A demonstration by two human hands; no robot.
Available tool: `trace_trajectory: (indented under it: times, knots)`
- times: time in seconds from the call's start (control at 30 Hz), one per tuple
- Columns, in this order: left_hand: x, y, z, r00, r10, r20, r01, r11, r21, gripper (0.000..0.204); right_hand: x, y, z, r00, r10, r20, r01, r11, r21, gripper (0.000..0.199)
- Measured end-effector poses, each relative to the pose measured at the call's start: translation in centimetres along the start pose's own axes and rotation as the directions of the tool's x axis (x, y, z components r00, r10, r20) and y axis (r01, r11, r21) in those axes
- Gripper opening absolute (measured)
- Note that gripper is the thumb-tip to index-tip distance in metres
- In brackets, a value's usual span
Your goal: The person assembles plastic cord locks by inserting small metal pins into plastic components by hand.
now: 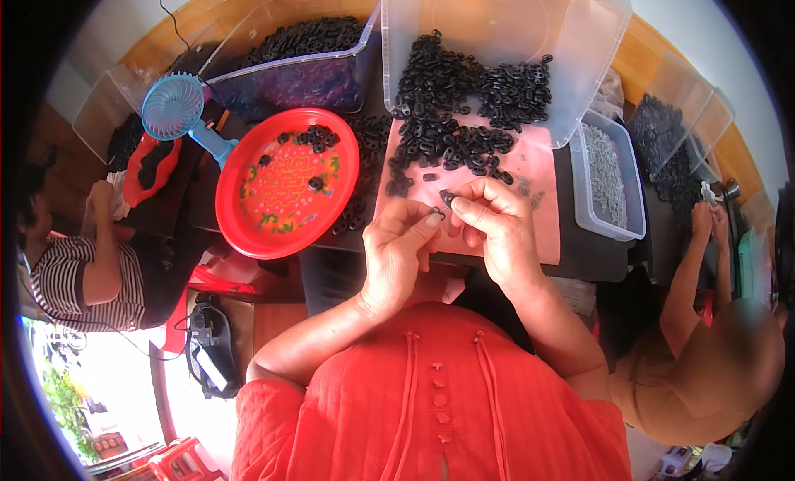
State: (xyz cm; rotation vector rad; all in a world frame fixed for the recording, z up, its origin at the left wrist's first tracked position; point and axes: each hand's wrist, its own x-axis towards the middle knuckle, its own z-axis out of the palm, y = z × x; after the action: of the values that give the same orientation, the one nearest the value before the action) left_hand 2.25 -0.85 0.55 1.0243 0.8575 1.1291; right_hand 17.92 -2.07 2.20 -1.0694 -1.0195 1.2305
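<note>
My left hand [394, 251] is closed, with a small dark part [436, 212] pinched between thumb and forefinger; its exact kind is too small to tell. Beside it, my right hand [503, 233] pinches a small black oval piece [448, 199] at its fingertips. Both hands are close together over the near part of a pink mat [544, 237]. Farther back on the mat lies a heap of black oval pieces with holes [451, 141], which spills from a clear plastic bin [571, 34] tipped on its side. Tiny metal bits [530, 193] are scattered right of the heap.
A red round tray [234, 201] with a few black pieces stands left, near a blue handheld fan [173, 107]. On the right is a clear box [633, 233] of small metal parts. Another bin [364, 55] of black pieces stands behind. People work on both sides.
</note>
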Motion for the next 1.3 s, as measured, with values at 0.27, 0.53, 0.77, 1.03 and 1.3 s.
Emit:
trace_trajectory:
  times: [0.27, 0.53, 0.77, 1.03, 1.3]
  knots:
    - [-0.1, -0.5, 0.3, 1.000, 0.007, -0.025, -0.008, 0.999, -0.038, 0.008, -0.4, 0.3, 0.2, 0.999, -0.010, -0.035, 0.009, 1.000, -0.008, 0.008]
    - [-0.2, -0.6, 0.3, 0.998, 0.047, 0.043, -0.045, 0.998, -0.052, 0.004, -0.7, -0.3, -0.1, 0.999, 0.048, 0.020, -0.047, 0.999, -0.024, 0.009]
    - [0.3, -0.1, 0.1, 0.993, 0.023, 0.116, -0.009, 0.993, -0.119, 0.013, -0.5, -1.0, -1.2, 0.975, 0.213, 0.068, -0.219, 0.972, 0.087, 0.010]
    - [0.8, -0.6, -0.7, 0.953, 0.141, 0.270, -0.120, 0.989, -0.091, 0.034, -0.7, -0.5, -1.7, 0.979, 0.162, 0.125, -0.178, 0.975, 0.131, 0.013]
    - [1.1, 0.3, -0.4, 0.919, 0.145, 0.366, -0.108, 0.987, -0.120, 0.028, -1.0, -0.7, -2.2, 0.965, 0.164, 0.206, -0.197, 0.968, 0.154, 0.016]
